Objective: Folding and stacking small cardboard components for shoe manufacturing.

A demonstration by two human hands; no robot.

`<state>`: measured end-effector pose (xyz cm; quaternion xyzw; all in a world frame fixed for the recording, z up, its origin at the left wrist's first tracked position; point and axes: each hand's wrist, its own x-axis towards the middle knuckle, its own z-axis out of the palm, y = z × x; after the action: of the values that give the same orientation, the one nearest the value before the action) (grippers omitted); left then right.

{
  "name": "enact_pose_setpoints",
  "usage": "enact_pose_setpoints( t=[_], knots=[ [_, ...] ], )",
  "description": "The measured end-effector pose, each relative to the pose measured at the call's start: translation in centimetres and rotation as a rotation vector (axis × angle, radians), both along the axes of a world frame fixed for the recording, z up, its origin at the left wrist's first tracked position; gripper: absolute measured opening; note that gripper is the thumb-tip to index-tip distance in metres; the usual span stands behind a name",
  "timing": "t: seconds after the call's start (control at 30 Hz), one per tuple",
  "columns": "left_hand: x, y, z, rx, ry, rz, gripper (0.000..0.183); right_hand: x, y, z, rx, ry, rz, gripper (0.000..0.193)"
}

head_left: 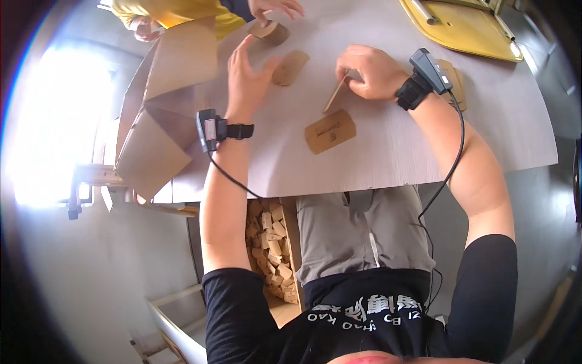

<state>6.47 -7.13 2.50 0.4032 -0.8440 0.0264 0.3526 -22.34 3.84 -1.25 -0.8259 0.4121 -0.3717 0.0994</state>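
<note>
My right hand (371, 71) is closed, pinching a brown kraft pillow box (334, 96) that shows almost edge-on above the table. Just below it, a flat kraft pillow box (330, 131) with dark print lies on the table. My left hand (250, 82) has its fingers spread, and its thumb reaches toward another kraft pillow box (291, 68); whether they touch I cannot tell. Beyond my left fingertips, a co-worker's hand (274, 8) is at a further kraft box (270, 33). Both my wrists wear strapped black devices with cables.
A large open cardboard carton (182, 57) stands on the table's left side. Flat kraft pieces (453, 85) lie behind my right wrist. A yellow folding chair (467, 30) is at the far right. Below the table edge, a carton holds several small folded boxes (270, 242).
</note>
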Motion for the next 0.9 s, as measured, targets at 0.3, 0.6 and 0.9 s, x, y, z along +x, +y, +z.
enact_pose_setpoints(
  t=[0.3,0.6,0.9],
  knots=[
    [-2.5,-6.8,-1.8,0.150,0.011,0.153,0.085,-0.1,-0.5,-0.6,-0.045,0.012,-0.044,0.014],
    [-3.2,-11.0,-4.8,-0.075,-0.127,-0.002,0.072,0.8,-0.7,-0.4,-0.048,0.048,-0.028,0.011],
    [-4.3,-11.3,-3.2,-0.193,-0.127,-0.042,0.036,1.3,-1.1,-0.6,-0.037,0.031,-0.035,0.011]
  ],
)
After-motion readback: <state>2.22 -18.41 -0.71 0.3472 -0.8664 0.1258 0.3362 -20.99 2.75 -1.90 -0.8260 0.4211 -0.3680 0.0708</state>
